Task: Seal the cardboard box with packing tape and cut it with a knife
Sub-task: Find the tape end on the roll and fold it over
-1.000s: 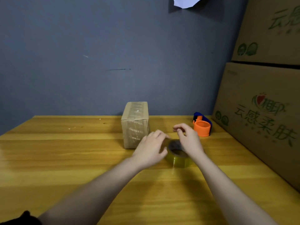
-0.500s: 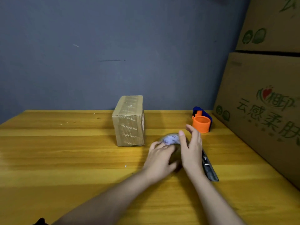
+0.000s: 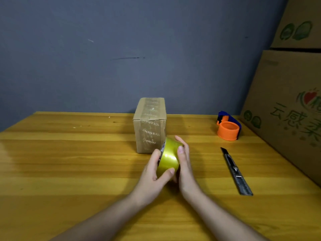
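Note:
A small brown cardboard box (image 3: 150, 124) stands upright on the wooden table (image 3: 69, 162), its top and front covered by a strip of clear tape. Just in front of it I hold a yellowish roll of packing tape (image 3: 168, 158) on edge, lifted off the table. My left hand (image 3: 154, 173) grips its left side with the thumb across the front. My right hand (image 3: 185, 164) presses against its right side. A black utility knife (image 3: 235, 170) lies on the table to the right, apart from both hands.
An orange and blue tape dispenser (image 3: 228, 128) sits at the back right. Large printed cardboard cartons (image 3: 291, 110) are stacked along the right edge. A grey wall (image 3: 121, 49) closes off the back of the table.
Both hands closed on the tape roll, which lay flat on the table, and raised it onto its edge. The knife, hidden before, now shows to the right.

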`<state>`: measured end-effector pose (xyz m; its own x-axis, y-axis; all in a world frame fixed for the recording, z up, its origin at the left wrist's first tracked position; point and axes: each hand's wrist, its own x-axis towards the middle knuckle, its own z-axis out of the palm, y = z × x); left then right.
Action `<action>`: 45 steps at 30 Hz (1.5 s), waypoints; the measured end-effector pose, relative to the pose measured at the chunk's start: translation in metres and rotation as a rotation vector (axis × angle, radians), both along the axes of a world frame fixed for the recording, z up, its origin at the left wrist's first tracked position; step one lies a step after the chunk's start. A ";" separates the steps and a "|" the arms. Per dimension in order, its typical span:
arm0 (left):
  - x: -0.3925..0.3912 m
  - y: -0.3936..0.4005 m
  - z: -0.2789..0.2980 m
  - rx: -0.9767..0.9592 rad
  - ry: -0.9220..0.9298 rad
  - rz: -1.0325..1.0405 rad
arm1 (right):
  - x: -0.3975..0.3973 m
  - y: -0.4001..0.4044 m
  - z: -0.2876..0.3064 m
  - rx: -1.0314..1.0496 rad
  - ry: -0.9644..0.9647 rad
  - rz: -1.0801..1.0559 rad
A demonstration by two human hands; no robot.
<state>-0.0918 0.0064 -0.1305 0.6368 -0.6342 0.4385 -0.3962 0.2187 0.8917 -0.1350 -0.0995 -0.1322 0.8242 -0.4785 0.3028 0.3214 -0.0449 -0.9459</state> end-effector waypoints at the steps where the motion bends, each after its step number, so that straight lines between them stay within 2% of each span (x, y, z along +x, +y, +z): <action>1: 0.002 0.003 0.001 -0.031 0.002 0.019 | 0.002 0.005 0.000 0.001 -0.007 0.011; 11: 0.008 0.005 0.002 -0.172 0.170 -0.067 | -0.008 -0.007 0.002 -0.137 -0.041 0.185; 17: 0.007 0.004 0.005 -0.175 0.293 -0.094 | -0.011 -0.008 0.007 -0.253 -0.056 0.103; 22: 0.010 0.004 0.003 -0.155 0.367 -0.052 | -0.011 -0.011 0.007 -0.522 -0.024 -0.070; 30: 0.013 0.007 0.006 -0.160 0.417 -0.106 | -0.014 -0.009 0.008 -0.642 0.044 0.043; 35: 0.014 0.006 0.003 -0.131 0.385 -0.117 | -0.016 -0.008 0.007 -0.630 0.031 -0.015; 39: 0.013 0.006 0.004 -0.134 0.345 -0.161 | -0.015 -0.005 0.005 -0.529 0.031 -0.001; 45: 0.011 0.007 0.009 -0.118 0.401 -0.280 | -0.017 0.000 0.006 -0.447 0.057 -0.004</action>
